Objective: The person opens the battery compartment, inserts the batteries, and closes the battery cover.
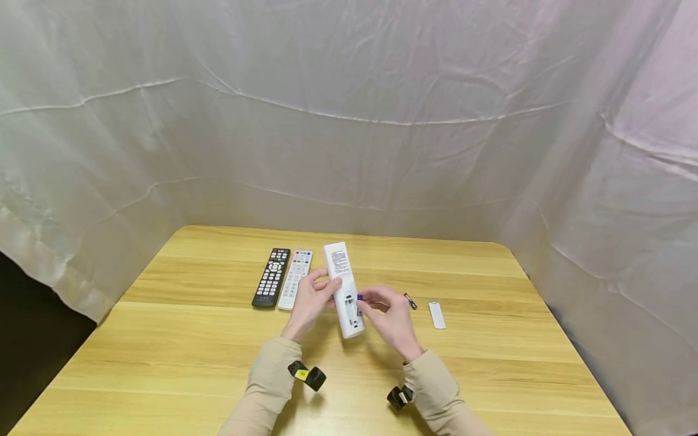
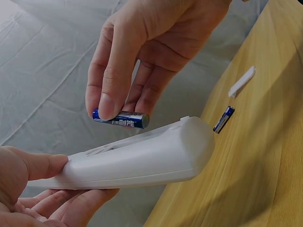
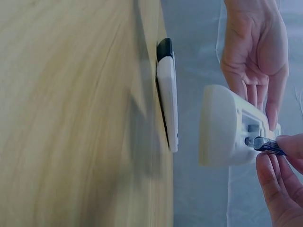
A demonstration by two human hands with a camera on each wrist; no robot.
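Note:
My left hand (image 1: 312, 301) grips a white remote control (image 1: 339, 260) with its back turned up and its battery compartment (image 1: 351, 310) uncovered. Between thumb and fingers, my right hand (image 1: 389, 315) pinches a blue battery (image 2: 120, 118). In the left wrist view this battery hovers just over the compartment, lying roughly along the remote. The right wrist view shows its end close beside the metal contacts (image 3: 253, 128). A second blue battery (image 1: 410, 301) lies on the table to the right of my right hand, and beyond it is a white battery cover (image 1: 437, 315).
Left of my hands, a black remote (image 1: 271, 277) and another white remote (image 1: 296, 278) lie side by side on the wooden table (image 1: 180, 339). A pale grey curtain (image 1: 349, 157) hangs behind the table and along its sides.

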